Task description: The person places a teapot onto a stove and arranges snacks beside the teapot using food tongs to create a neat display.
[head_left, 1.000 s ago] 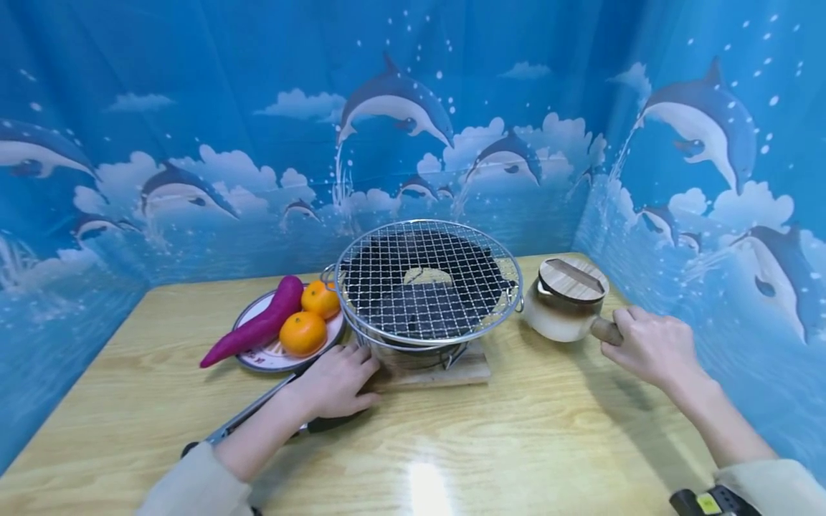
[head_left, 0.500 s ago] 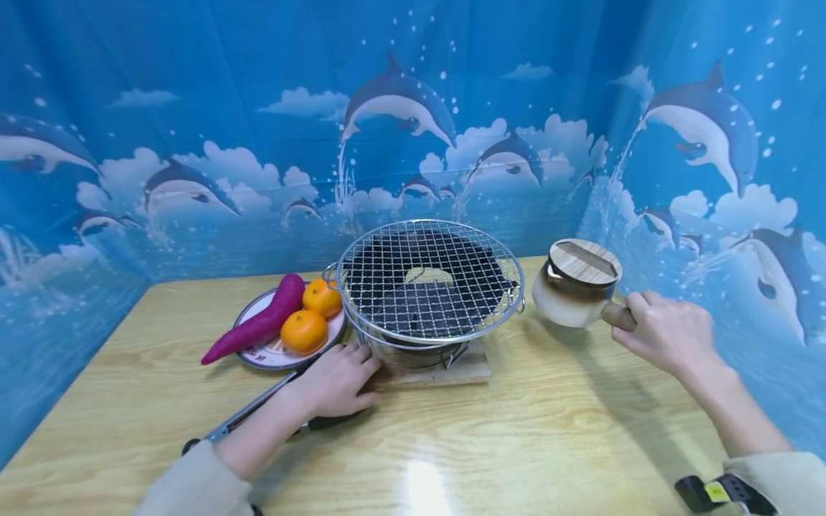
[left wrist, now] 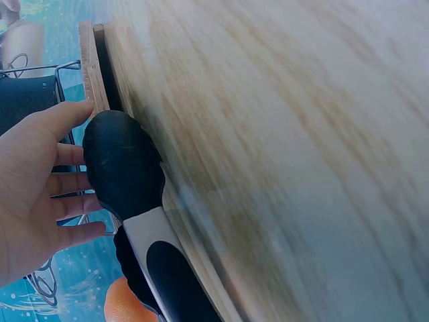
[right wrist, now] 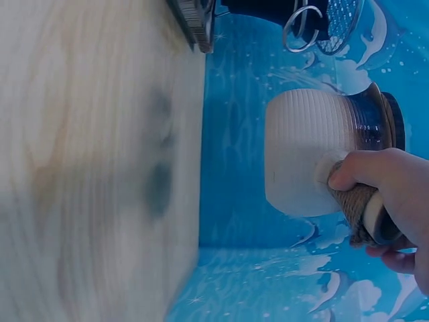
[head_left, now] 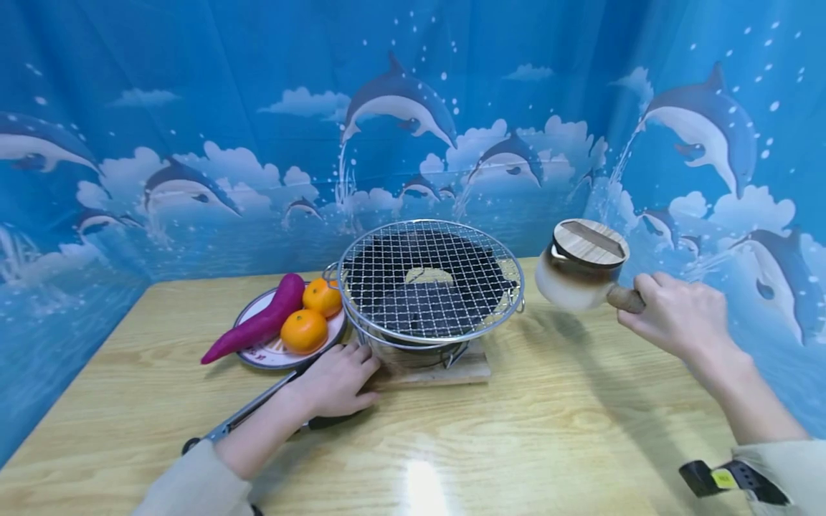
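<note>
My right hand [head_left: 677, 315] grips the twine-wrapped handle [right wrist: 355, 201] of a small cream-and-brown saucepan [head_left: 571, 283], its thumb lying along the top. A pale wooden lid [head_left: 592, 242] covers the pan. It hangs above the table at the back right, its shadow below. My left hand [head_left: 338, 380] lies low by the wooden board [head_left: 461, 369] under the round grill, fingers spread and relaxed. In the left wrist view those fingers reach toward the board's edge, right beside the black tips of a pair of tongs [left wrist: 124, 161]. The tongs lie under the left forearm.
A wire grate [head_left: 429, 279] tops the black grill in the middle of the table. To its left a plate [head_left: 271, 365] holds a purple sweet potato [head_left: 261, 328] and two oranges [head_left: 303, 332]. A blue dolphin curtain [head_left: 258, 143] bounds the table behind and at the right.
My right hand has lifted the saucepan off the table and moved it up and slightly right. The left hand has stayed in place.
</note>
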Motion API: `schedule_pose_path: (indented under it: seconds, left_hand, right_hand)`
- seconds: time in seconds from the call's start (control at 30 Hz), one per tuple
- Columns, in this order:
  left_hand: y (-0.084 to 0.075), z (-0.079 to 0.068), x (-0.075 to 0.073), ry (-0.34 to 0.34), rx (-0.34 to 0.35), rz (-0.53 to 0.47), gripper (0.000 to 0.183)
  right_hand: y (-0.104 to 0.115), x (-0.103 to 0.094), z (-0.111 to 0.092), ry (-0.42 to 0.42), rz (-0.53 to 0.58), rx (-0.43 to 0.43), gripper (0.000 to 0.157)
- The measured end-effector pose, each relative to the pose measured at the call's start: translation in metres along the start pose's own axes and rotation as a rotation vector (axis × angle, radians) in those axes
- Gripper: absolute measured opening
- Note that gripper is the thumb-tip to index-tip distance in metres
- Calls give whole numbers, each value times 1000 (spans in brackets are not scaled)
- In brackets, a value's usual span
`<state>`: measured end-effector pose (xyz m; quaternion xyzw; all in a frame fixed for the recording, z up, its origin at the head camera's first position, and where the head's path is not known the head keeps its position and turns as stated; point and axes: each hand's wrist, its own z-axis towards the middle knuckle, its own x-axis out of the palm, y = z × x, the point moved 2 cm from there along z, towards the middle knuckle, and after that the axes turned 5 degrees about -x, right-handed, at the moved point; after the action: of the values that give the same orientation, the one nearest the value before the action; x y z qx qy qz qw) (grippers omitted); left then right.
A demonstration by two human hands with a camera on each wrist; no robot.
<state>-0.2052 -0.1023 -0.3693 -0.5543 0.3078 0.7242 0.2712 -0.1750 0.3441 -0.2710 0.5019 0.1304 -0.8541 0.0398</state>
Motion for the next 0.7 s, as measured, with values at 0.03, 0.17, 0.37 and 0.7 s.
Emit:
schedule_pose_path:
  seconds: [0.03,0.17,0.37,0.7]
  left_hand:
    - [0,0,0,3,-2,0,44]
    - [0,0,1,7,-3,2,44]
    - [-1,2,3,2,1,12,44]
    - [0,1,4,-25,16,4,44]
  right_hand:
    - [1,-1,1,5,0,2,35]
    - [2,-7,4,15,-5,-2,36]
    - [4,-16,9,9,-3,4,35]
    - [5,-32,21,-3,10,32,35]
